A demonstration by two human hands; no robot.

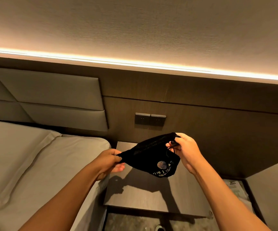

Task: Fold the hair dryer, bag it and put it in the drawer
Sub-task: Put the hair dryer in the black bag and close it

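A black drawstring bag (pixel 151 155) with a gold logo hangs in the air above the dark nightstand (pixel 151 195). My left hand (pixel 111 161) pinches its left corner. My right hand (pixel 185 147) grips the right corner together with the drawstring loops. The bag is stretched between both hands and sags in the middle. No hair dryer shows in the frame, and I cannot tell whether it is inside the bag. No open drawer is visible.
A bed with grey sheets (pixel 35 164) lies at the left against a padded headboard (pixel 51 97). A switch panel (pixel 150 120) sits on the dark wall behind the nightstand. A printed packet (pixel 238 190) lies at the right. Carpet shows below.
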